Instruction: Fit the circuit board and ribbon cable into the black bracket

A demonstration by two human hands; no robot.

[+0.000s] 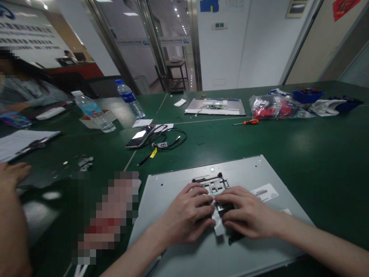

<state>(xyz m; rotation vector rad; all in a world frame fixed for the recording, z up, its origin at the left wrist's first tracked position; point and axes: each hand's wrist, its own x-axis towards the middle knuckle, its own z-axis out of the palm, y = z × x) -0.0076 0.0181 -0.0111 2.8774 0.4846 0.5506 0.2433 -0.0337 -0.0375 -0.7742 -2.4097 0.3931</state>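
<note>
A flat grey metal panel point(178, 188), like the back of a display, lies in front of me. Both hands are over its middle. My left hand point(191, 213) has its fingers curled, tips at a white strip point(218, 227) that runs between the hands. My right hand point(249, 211) is also curled, its index fingertip meeting the left fingers at the strip's upper end. Beneath the right fingers shows a black part point(236, 237), mostly covered, so what they grip is hidden. Just beyond the fingertips is a cut-out metal frame point(215, 185) with a black edge.
Another person's arm point(11, 219) reaches in at left. A phone point(140, 137), coiled black cable point(173, 146), bottles point(129, 99) and small parts point(85, 163) lie left. Farther back are a second panel point(230, 109), an orange screwdriver point(250, 122) and a plastic bag point(278, 107).
</note>
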